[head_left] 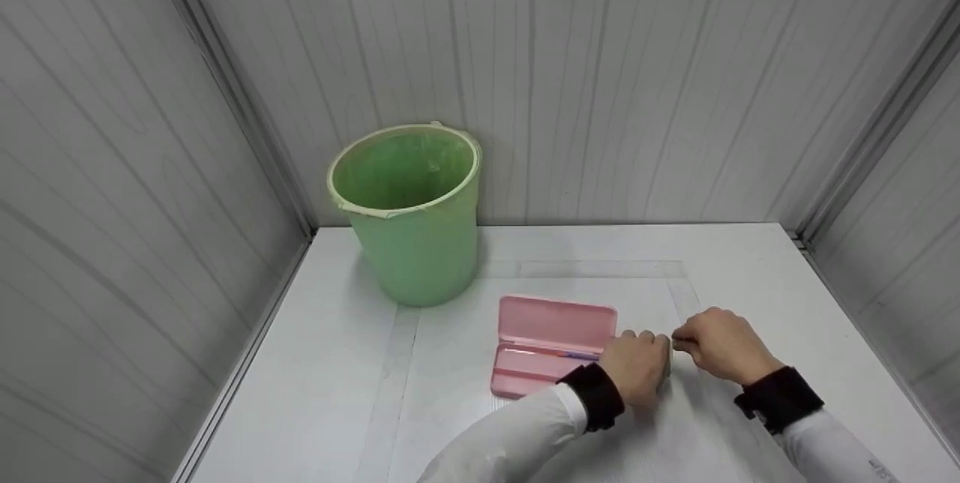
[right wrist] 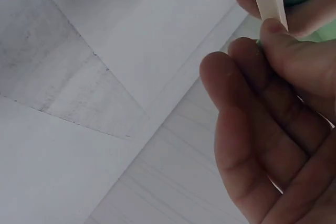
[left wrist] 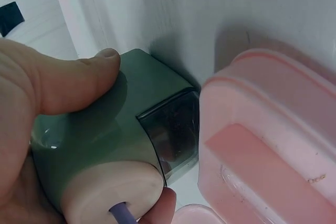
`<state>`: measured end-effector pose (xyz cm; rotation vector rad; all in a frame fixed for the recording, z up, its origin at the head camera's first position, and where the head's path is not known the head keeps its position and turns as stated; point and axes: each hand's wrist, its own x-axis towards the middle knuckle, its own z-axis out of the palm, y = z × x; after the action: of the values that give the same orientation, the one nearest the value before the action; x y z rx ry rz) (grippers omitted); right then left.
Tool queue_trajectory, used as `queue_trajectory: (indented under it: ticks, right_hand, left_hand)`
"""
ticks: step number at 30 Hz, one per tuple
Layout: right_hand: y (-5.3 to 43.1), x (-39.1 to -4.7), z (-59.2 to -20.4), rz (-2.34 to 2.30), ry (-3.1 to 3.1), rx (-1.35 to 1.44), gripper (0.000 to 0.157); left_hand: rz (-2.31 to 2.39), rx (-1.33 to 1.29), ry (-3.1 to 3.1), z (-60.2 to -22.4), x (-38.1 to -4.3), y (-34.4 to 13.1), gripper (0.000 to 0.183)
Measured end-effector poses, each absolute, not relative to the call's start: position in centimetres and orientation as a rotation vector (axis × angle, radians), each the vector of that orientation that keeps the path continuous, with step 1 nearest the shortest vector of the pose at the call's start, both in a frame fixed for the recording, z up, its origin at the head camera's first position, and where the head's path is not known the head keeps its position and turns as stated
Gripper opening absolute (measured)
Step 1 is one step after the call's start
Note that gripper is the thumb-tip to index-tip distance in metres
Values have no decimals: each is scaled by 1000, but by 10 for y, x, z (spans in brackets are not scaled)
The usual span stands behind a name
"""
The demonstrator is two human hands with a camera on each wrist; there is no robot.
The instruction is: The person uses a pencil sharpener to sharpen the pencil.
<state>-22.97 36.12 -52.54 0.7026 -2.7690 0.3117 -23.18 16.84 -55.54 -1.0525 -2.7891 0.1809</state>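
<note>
My left hand [head_left: 634, 367] grips a green pencil sharpener [left wrist: 94, 129] with a cream round face and a dark clear shavings window. A purple pencil [left wrist: 123, 213] sticks out of the hole in that face. On the sharpener's other side, my right hand [head_left: 724, 344] pinches its cream crank handle [right wrist: 269, 1] between thumb and curled fingers. Beside the left hand lies an open pink pencil case [head_left: 556, 324], its lid tipped back. A thin blue and orange stick [head_left: 577, 355] overlaps the case in the head view. Most of the sharpener is hidden there by the left hand.
A light green bucket [head_left: 427, 258] stands at the back left of the white table [head_left: 315, 393]. Strips of clear tape [head_left: 600, 268] mark a rectangle on the tabletop. Pale panelled walls [head_left: 570, 93] close in the back and both sides.
</note>
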Motion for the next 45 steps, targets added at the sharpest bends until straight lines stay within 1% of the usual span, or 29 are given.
queue_trajectory:
  ticks: [7, 12, 16, 18, 25, 33, 39, 45]
  right_hand:
    - [360, -237, -536, 342, -2822, 691, 9]
    - [358, -237, -546, 353, -2881, 687, 26]
    - [356, -236, -549, 346, -2867, 684, 33]
    - [355, -234, -552, 350, -2856, 694, 34]
    - [357, -230, -560, 352, -2795, 777, 34]
    - [361, -227, -566, 442, -2827, 822, 34]
    - [365, -221, -572, 548, -2824, 881, 25]
    - [364, -215, -572, 627, -2820, 903, 16]
  left_hand:
    - [191, -1032, -2800, -551, -228, 170, 44]
    - [183, -1046, -2806, -553, -226, 170, 45]
    - [178, -1035, -2798, -552, -226, 170, 44]
    - [179, -1030, -2793, -552, -226, 170, 44]
    - [226, -1036, -2779, -554, -227, 170, 51]
    - [165, -1018, -2784, -556, -226, 170, 48]
    - [108, -998, -2770, -556, -226, 171, 38]
    - [96, -974, -2793, -555, -227, 172, 42]
